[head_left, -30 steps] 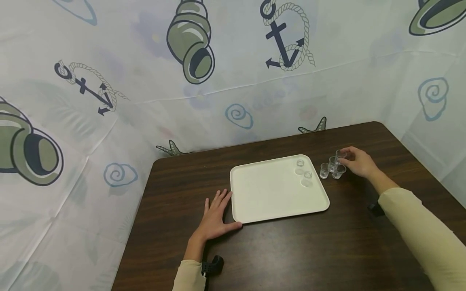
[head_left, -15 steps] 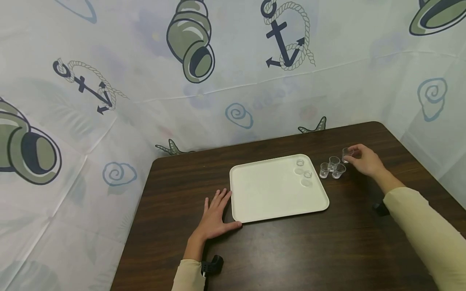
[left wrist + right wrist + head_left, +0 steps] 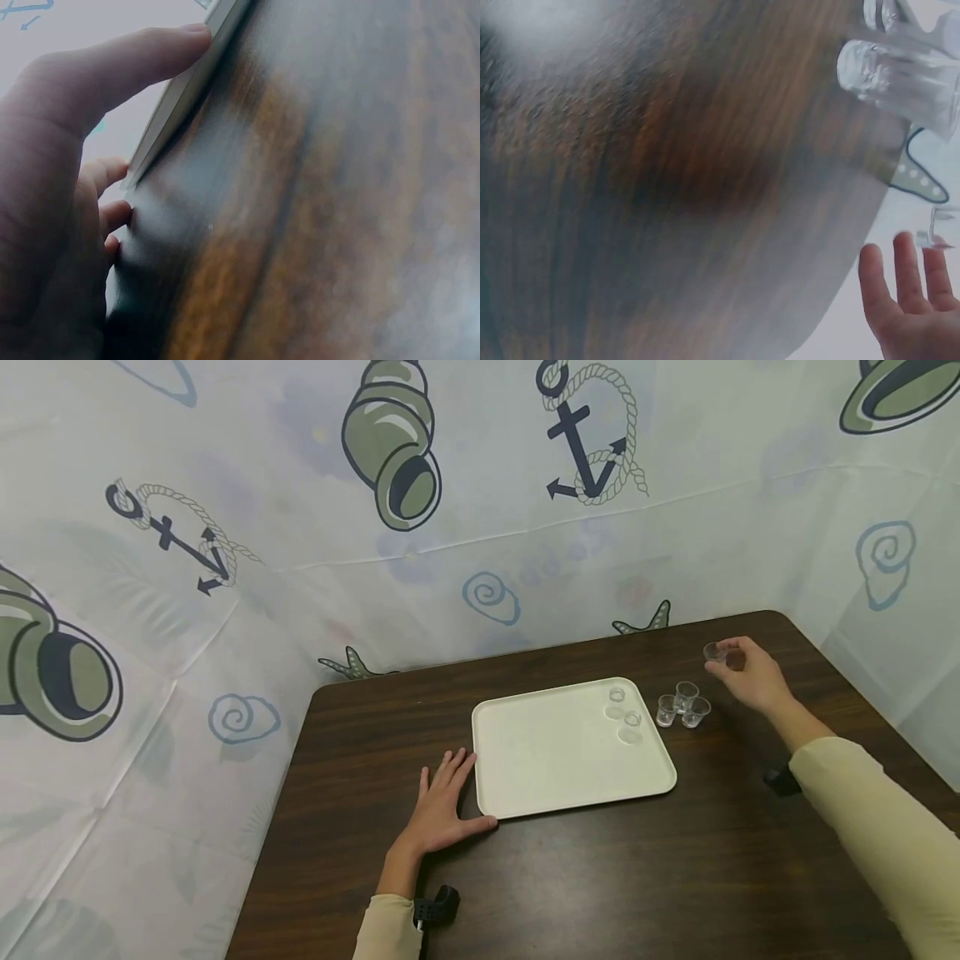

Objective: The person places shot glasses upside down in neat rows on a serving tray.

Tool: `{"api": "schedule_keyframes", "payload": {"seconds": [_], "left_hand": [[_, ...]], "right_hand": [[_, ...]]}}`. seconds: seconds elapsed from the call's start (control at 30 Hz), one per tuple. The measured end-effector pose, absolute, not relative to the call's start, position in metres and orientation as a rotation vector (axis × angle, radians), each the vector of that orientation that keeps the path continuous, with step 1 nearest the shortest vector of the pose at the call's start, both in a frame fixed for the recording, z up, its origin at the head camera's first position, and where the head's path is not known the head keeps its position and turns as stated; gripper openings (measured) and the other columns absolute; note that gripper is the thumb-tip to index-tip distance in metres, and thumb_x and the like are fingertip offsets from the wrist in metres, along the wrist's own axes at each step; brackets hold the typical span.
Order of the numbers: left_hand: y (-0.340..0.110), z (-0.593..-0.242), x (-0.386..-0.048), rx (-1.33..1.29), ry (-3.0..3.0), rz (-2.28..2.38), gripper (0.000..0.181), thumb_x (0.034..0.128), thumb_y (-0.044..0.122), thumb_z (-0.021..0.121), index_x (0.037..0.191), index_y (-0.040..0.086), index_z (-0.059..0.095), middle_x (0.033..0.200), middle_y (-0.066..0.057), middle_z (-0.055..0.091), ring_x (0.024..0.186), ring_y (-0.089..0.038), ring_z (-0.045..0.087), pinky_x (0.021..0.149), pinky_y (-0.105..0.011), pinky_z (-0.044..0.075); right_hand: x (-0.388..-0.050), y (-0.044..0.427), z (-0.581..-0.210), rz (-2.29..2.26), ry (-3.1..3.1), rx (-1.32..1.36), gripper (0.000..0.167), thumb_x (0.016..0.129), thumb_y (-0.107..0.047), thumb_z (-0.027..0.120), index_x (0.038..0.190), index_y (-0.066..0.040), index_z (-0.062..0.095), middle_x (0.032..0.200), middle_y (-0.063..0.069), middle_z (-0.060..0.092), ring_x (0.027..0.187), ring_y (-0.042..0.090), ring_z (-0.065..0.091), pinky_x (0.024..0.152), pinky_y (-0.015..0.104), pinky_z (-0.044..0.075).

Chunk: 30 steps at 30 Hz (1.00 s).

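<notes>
Clear cup (image 3: 714, 653) sits in a narrow pinch of the right hand (image 3: 757, 683), between thumb and fingertips, at the far right part of the table (image 3: 570, 885). It looks to be lifted off the surface, though how high is hard to tell. Nearer the person, three more cups (image 3: 686, 697) stand close together just beside the right edge of the white tray (image 3: 555, 760); whether they touch one another I cannot tell. Two cups (image 3: 633, 720) are on the tray, near its right end. At the opposite end the left hand (image 3: 441, 817) is spread wide with no cup in it, thumb against the near rim, fingers by the left edge.

The step in hand seems to be carrying a single cup, held apart from the others. I judge that the next move calls for a light, level pinch and a path that misses the three standing cups, with the left hand steadying the tray
</notes>
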<state>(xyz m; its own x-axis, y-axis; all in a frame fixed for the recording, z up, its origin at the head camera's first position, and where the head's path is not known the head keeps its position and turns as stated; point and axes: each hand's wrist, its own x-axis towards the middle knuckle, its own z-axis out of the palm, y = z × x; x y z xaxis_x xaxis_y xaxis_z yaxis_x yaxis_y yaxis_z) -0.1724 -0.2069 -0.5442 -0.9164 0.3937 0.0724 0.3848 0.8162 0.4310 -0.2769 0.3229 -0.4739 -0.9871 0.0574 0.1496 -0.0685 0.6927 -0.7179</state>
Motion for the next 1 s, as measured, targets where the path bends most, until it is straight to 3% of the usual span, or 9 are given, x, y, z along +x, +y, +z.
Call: {"api": "schedule_keyframes", "payload": {"seconds": [0.37, 0.67, 1.0], "left_hand": [[-0.206, -0.543, -0.173, 0.638, 2.980, 0.678, 0.108, 0.0750, 0.078, 0.061, 0.159, 0.023, 0.021, 0.163, -0.006, 0.018, 0.150, -0.028, 0.008, 0.112, -0.064, -0.001], [-0.206, -0.541, -0.174, 0.641, 2.985, 0.668, 0.107, 0.0751, 0.078, 0.062, 0.158, 0.023, 0.021, 0.162, -0.006, 0.019, 0.150, -0.028, 0.009, 0.113, -0.063, -0.001], [-0.207, -0.543, -0.174, 0.649, 2.990, 0.664, 0.107, 0.0748, 0.078, 0.061, 0.158, 0.023, 0.022, 0.162, -0.006, 0.019, 0.150, -0.028, 0.010, 0.112, -0.065, 0.001]], "right_hand": [[-0.280, 0.294, -0.450, 1.169, -2.646, 0.130, 0.046, 0.097, -0.025, 0.064, 0.133, 0.002, 0.053, 0.131, 0.029, 0.047, 0.114, 0.047, 0.048, 0.092, 0.061, 0.039], [-0.275, 0.251, -0.437, 1.059, -2.658, 0.358, 0.041, 0.094, -0.018, 0.068, 0.130, 0.000, 0.059, 0.131, 0.025, 0.050, 0.113, 0.043, 0.043, 0.084, 0.057, 0.038], [-0.270, 0.202, -0.442, 0.804, -2.715, 0.637, 0.033, 0.090, -0.014, 0.072, 0.123, -0.010, 0.065, 0.119, 0.012, 0.059, 0.106, 0.031, 0.044, 0.084, 0.050, 0.044]]}}
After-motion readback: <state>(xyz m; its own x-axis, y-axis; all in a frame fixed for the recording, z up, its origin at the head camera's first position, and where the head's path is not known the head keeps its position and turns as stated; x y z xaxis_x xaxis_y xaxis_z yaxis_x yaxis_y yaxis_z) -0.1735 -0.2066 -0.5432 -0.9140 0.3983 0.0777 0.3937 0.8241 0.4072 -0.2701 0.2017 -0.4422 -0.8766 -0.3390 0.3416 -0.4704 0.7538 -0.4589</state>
